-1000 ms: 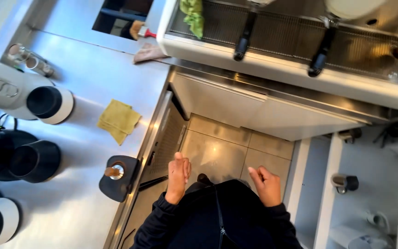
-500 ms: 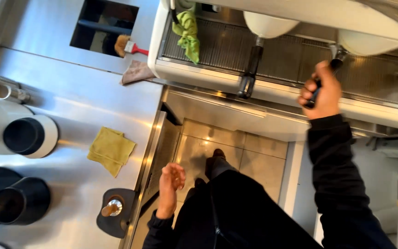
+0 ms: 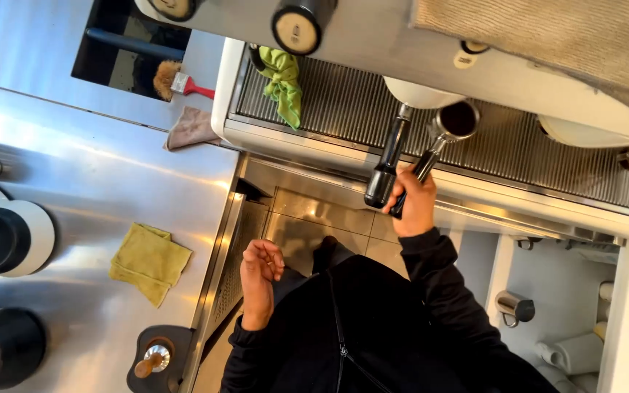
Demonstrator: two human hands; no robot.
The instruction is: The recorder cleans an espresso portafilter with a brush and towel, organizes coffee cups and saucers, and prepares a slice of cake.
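Nearest the body, the left hand [image 3: 258,280] hangs empty, fingers loosely curled, beside the steel surface [image 3: 103,189] bearing a yellow cloth [image 3: 148,262]. Farther out, the right hand [image 3: 415,205] has its grip closed on the black handle of a portafilter [image 3: 442,138], whose basket lies over the espresso machine's drip grate [image 3: 533,145].

A black handle is being shown on the silver portafilter [image 3: 442,135], whose basket is looking dark brown inside. A bright green cloth [image 3: 283,81] is being seen on the grey ribbed drip tray [image 3: 547,145]. A mustard-yellow cloth [image 3: 149,260] is being displayed on the shiny steel surface [image 3: 96,182], beside a red-handled brush [image 3: 180,81] with tan bristles. Black sleeves are being worn.
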